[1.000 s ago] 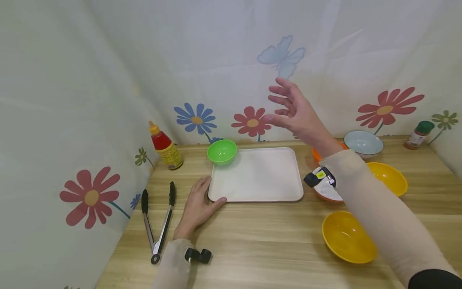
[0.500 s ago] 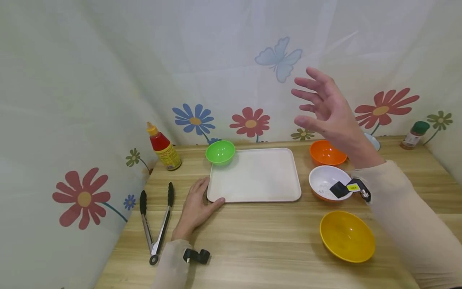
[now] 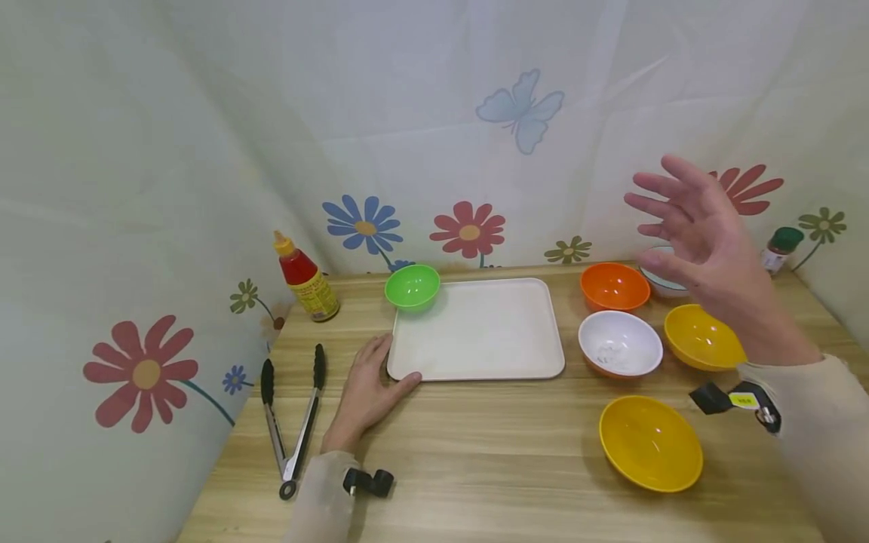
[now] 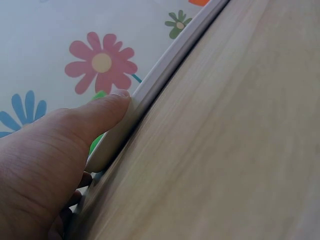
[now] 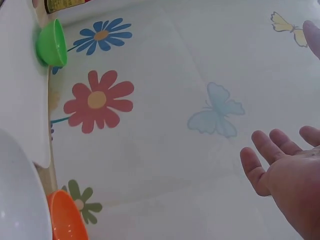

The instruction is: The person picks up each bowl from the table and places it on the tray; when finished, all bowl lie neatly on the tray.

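My left hand holds the near left corner of a white rectangular tray, its thumb on the front rim and its fingers along the left side. In the left wrist view the thumb lies against the tray's rim, while the other fingers are partly hidden. A green bowl sits over the tray's far left corner. My right hand is raised in the air at the right, fingers apart and holding nothing. Behind and below it are a yellow bowl and a pale blue-rimmed bowl, both partly covered.
Right of the tray stand an orange bowl, a white-lined bowl and a nearer yellow bowl. Black-tipped tongs lie spread at the left. A red sauce bottle and a green-capped jar stand near the curtain.
My right hand has moved to the right, away from above the tray's far side, uncovering the orange and white-lined bowls. My left hand stays at the tray's corner.
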Demonstrator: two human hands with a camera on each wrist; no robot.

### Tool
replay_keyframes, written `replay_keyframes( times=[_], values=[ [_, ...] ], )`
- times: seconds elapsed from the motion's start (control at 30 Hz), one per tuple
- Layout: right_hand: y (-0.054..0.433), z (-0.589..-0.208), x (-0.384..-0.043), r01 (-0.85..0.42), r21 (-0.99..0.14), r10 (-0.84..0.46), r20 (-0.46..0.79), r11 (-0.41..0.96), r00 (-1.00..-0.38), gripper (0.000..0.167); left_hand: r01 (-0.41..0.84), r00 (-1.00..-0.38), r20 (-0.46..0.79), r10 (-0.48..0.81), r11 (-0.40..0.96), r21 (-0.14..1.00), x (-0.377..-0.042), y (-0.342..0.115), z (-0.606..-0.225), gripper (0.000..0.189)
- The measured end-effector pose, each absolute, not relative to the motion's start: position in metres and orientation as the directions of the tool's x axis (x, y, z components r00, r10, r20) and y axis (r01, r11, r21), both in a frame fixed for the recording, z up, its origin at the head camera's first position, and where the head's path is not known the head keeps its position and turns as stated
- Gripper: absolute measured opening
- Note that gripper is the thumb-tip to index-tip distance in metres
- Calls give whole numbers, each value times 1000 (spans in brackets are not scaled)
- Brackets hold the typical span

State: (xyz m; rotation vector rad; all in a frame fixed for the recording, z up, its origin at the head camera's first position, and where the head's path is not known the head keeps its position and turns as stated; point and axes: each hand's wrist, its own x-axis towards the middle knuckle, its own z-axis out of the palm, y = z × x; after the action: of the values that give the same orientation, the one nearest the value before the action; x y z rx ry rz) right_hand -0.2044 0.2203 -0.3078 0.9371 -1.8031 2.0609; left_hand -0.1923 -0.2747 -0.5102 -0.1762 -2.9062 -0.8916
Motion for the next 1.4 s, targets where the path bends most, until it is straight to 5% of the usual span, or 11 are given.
replay_keyframes(
  times=[0.47,1.4],
  values=[
    [268,-368,-167,-583,-808,-197,587,-83,-785,97,158,-985,150,89,821,548,-193,-276,-512,104],
    [278,-475,-100,-425,-900,-288,434,-96,-854,98,148,-987,140,84,822,550,-194,-275,-510,103]
  ],
)
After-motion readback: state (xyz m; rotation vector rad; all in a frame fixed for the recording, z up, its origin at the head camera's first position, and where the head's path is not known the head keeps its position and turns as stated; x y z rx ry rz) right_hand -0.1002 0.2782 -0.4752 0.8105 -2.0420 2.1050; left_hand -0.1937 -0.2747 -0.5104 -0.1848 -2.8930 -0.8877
